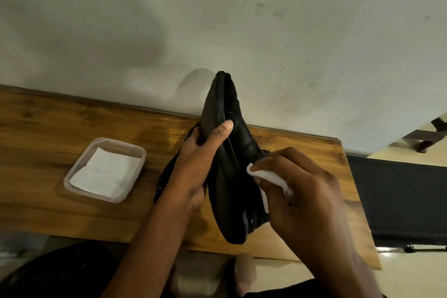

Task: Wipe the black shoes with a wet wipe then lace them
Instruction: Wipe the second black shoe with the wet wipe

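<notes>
Wipes (100,173), white and folded, lie in a clear plastic tub (139,164) on the left part of the wooden bench (48,123), which stands against a pale wall (217,19). Just right of the tub, the left hand (198,159) has its grip clamped on a black shoe (229,176) held above the bench, thumb pressed along the shoe's side and the narrow end pointing up toward the wall. Further right, the right hand (302,189) has its grip closed on a white wet wipe (266,175), pressing it against the shoe's right side.
</notes>
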